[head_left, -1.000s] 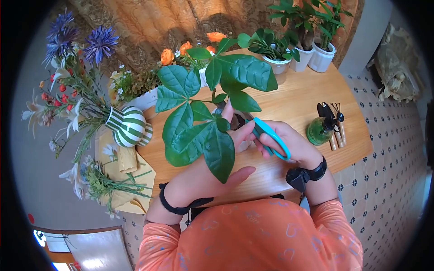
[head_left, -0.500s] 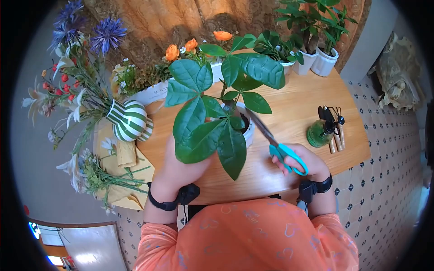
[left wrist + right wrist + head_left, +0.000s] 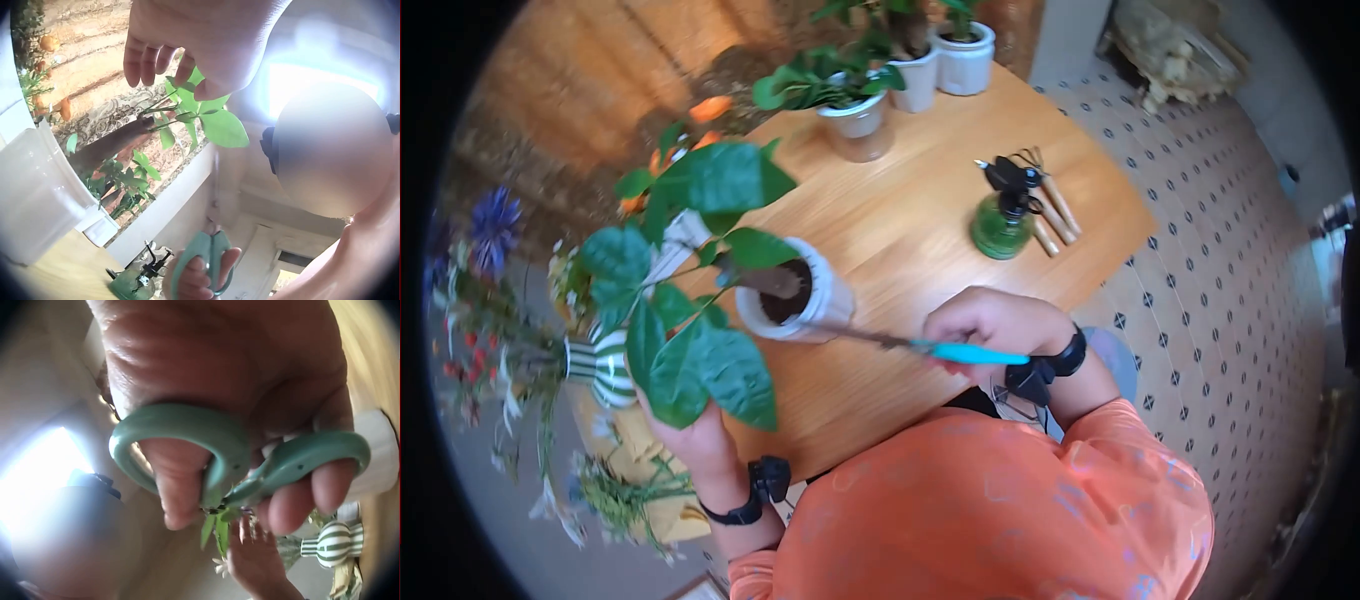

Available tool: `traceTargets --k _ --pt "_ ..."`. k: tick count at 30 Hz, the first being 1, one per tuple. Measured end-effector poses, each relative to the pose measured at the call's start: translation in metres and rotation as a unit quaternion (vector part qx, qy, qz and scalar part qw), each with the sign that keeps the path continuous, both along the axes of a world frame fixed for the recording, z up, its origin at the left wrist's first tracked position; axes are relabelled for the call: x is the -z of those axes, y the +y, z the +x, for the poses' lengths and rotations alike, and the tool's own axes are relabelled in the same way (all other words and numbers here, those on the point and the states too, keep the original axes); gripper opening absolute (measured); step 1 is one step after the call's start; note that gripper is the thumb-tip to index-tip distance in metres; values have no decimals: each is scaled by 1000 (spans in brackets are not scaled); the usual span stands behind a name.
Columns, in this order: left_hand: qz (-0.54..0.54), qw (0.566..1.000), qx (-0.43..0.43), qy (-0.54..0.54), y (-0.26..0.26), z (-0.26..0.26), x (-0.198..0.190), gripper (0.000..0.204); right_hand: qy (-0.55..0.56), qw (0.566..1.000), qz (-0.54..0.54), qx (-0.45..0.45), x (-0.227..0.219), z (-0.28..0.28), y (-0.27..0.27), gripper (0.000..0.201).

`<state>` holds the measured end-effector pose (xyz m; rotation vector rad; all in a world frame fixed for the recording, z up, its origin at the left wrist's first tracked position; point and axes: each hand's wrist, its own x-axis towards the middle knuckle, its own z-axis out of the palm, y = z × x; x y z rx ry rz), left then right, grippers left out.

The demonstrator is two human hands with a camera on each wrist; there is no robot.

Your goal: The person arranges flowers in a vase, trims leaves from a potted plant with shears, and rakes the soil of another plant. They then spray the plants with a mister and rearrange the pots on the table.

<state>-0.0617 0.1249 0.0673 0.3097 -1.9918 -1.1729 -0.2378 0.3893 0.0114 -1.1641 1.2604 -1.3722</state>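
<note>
A white pot holds dark soil and a thick-stemmed plant with broad green leaves. Partly behind those leaves, my left hand is at the pot's left; in the left wrist view that hand hangs over the leaves, fingers loosely bent and apart, gripping nothing. My right hand holds scissors with teal handles, thumb and fingers through the loops. In the head view their blurred blades point left across the pot's near side; whether they touch it I cannot tell.
Beyond the pot stand several white-potted plants. A green spray bottle and wooden-handled tools are at the right. To the left are a striped vase and cut flowers on paper.
The head view has swung, shifting the table's things left. My left hand came away from the scissors and stem to the leaves' left side; the scissors moved back from the stem and turned leftward.
</note>
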Motion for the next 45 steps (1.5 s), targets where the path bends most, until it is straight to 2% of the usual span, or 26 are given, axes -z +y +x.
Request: traceTargets --k 1,2,3,4,5,6,7,8,9,11,15,17,20,24,26,30,33,34,35,37,38,40,41,43,44,45 --pt "4 1000 14 0 -3 -2 5 53 0 1000 4 14 2 0 20 34" --pt "-10 999 42 -1 -5 -4 10 43 -79 986 -75 125 4 2 40 36" --pt "-24 997 67 -2 1 -10 5 36 -155 948 -154 229 6 4 56 39" --pt "84 994 64 -4 15 -16 -5 37 -142 916 -171 334 4 1 68 42" --pt "85 994 66 -6 9 -20 3 37 -128 873 -187 432 1 -5 80 46" --pt "-81 994 49 -50 -3 -23 17 39 -74 843 -117 520 3 -15 92 45" --pt "-245 965 30 -90 -9 -26 25 42 -18 800 -45 598 6 -26 104 45" --pt "-276 952 24 -133 -8 -28 25 49 52 752 95 650 6 -35 112 42" --pt "-273 952 25 -133 -10 -31 30 49 121 683 233 682 7 -42 119 39" --pt "-249 961 41 -115 -17 -36 44 55 377 516 385 666 24 -53 127 35" --pt "-220 963 31 -152 -16 -35 47 66 399 499 430 638 44 -70 129 34" --pt "-210 958 33 -195 -13 -35 47 75 444 475 484 586 52 -78 129 34" --pt "-160 972 58 -161 -10 -39 56 82 461 495 468 568 54 -85 125 33" --pt "-153 966 52 -201 -9 -42 61 85 458 512 487 540 54 -95 124 32" --pt "-134 974 78 -166 -3 -45 60 88 484 513 466 534 59 -103 126 31" --pt "-154 975 74 -143 -5 -52 66 91 479 562 445 506 42 -101 117 33" --pt "-139 980 57 -130 -2 -60 68 92 503 556 436 497 53 -108 123 34" --pt "-34 988 87 -126 5 -60 66 93 505 556 435 497 57 -107 123 34" --pt "-33 988 86 -123 4 -62 71 93 517 546 428 502 60 -107 124 35" --pt "-150 983 66 -86 -1 -70 82 93 529 535 421 507 62 -106 127 35" --pt "-150 983 66 -86 -1 -74 78 93 520 542 416 513 62 -105 126 35" --pt "-226 966 64 -106 0 -85 67 88 513 546 411 519 61 -102 123 35" --pt "-226 966 64 -105 -3 -94 68 88 514 545 411 520 61 -101 122 35" --pt "-229 969 88 -39 -14 -122 78 60 513 549 398 526 60 -101 122 35" --pt "-130 980 130 -73 -26 -141 90 68 515 547 397 527 61 -102 123 35" --pt "-130 981 129 -70 -28 -151 89 68 524 540 392 529 65 -103 124 34"
